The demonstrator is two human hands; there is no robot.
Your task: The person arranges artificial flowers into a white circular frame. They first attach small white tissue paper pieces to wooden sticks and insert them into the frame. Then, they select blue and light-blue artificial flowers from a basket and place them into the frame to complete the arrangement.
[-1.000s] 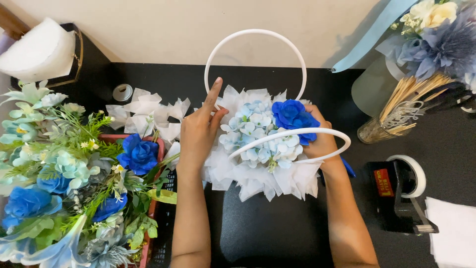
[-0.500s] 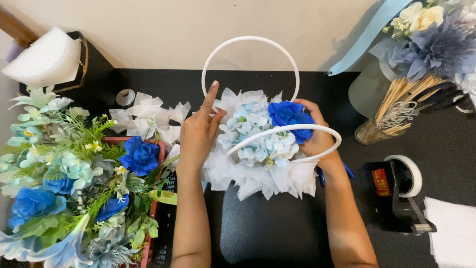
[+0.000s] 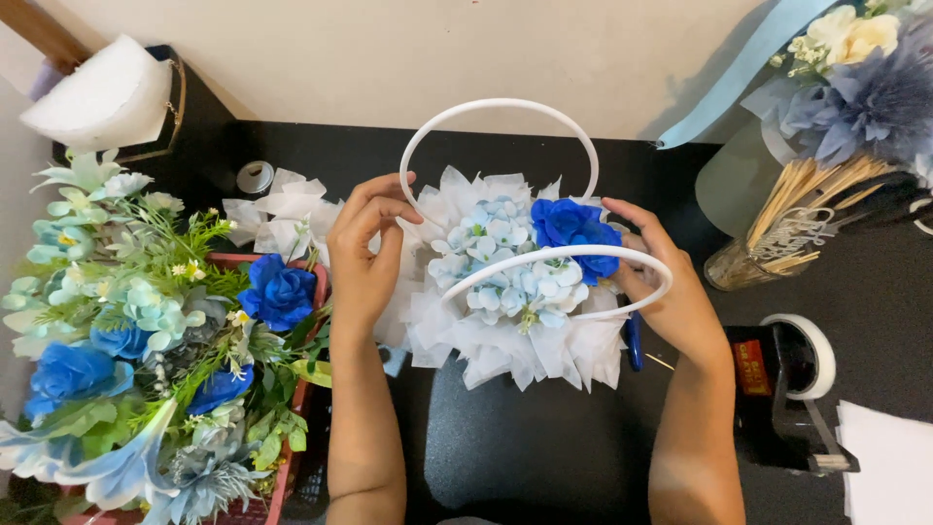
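A flower arrangement [image 3: 510,292] sits at the centre of the black table, with white tissue ruffles, pale blue hydrangea blooms and a deep blue rose [image 3: 573,228]. Two white hoop handles [image 3: 496,112] arch over it. My left hand [image 3: 364,258] grips the left side of the tissue, fingers curled by the hoop's base. My right hand [image 3: 666,282] holds the right side, fingers against the rose and the front hoop.
A red crate of blue, teal and white artificial flowers [image 3: 146,340] fills the left. A tape dispenser [image 3: 792,389] stands at the right, a jar of wooden sticks [image 3: 777,233] and another bouquet [image 3: 865,78] behind it. White paper [image 3: 889,467] lies bottom right.
My left fingers have curled in from outstretched to gripping the tissue. The arrangement and my right hand stay about where they were.
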